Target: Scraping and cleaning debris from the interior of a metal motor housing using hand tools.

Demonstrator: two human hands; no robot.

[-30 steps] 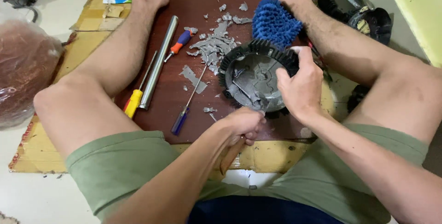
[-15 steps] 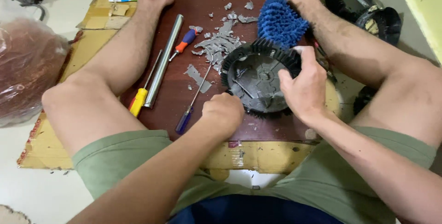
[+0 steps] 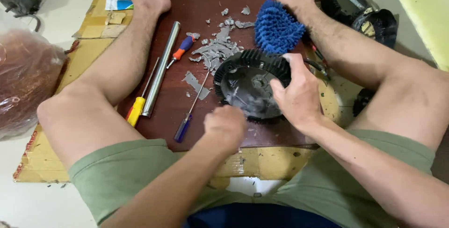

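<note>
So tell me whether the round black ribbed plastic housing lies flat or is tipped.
Tipped: the round black ribbed plastic housing tilts toward the camera, its right rim gripped by the right hand.

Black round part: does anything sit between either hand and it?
Nothing visible does. The right hand already grips the rim of the black round part, and the left hand is closed at its near edge, blurred. The blue-handled screwdriver lies just left, clear of both.

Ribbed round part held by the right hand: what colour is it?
Black, with grey debris inside; the round part shows in the head view.
</note>
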